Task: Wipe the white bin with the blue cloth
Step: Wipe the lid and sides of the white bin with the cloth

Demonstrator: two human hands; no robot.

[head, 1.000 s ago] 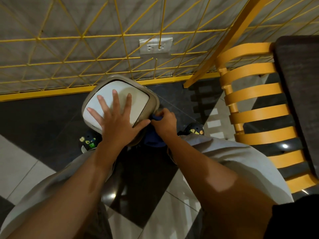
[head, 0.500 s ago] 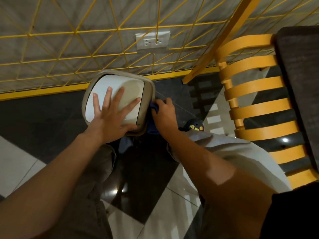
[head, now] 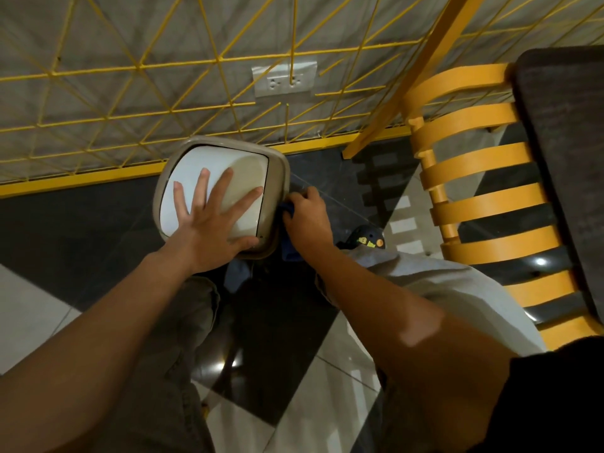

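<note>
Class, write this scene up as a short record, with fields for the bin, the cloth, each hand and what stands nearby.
bin: white bin with a beige rim, on the dark floor beside the yellow wire grille
cloth: blue cloth at the bin's right side, mostly hidden by the hand
left hand: left hand flat on the bin's top, fingers spread
right hand: right hand grips the cloth against the bin's right side
nearby: yellow slatted chair to the right; wall socket behind the grille

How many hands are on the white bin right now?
2. The left hand lies flat on the lid of the white bin; the right hand grips the blue cloth against its right side.
</note>
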